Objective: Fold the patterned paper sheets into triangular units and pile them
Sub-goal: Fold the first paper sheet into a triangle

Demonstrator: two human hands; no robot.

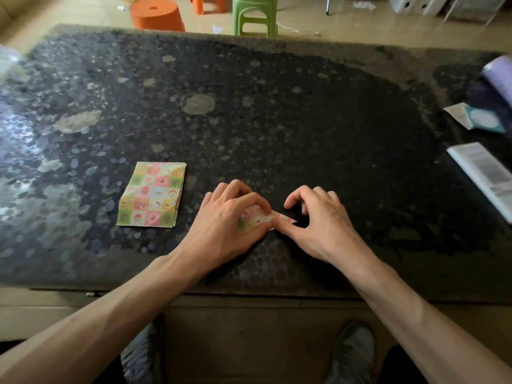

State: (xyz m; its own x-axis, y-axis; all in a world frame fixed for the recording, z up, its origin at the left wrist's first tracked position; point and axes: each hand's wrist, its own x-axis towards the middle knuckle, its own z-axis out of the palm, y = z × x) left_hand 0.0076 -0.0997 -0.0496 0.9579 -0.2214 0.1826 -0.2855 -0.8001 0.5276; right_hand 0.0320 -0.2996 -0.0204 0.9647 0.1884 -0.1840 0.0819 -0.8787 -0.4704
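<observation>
Speckled table (277, 120) holds a paper stack (152, 195); fingers (257, 204) of left hand (221, 221) and right hand (324, 221) pinch a folded sheet (256, 219).

Orange stool (155, 16), green stool (253, 12)

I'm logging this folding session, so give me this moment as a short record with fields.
surface: dark speckled table
unfolded stock: stack of patterned sheets, flat, left of the hands
work piece: partly folded sheet, on the table between the hands
left hand: holds the sheet's left part
right hand: thumb presses its pointed right end
finished triangles: none visible
beyond table: orange stool, green stool
</observation>
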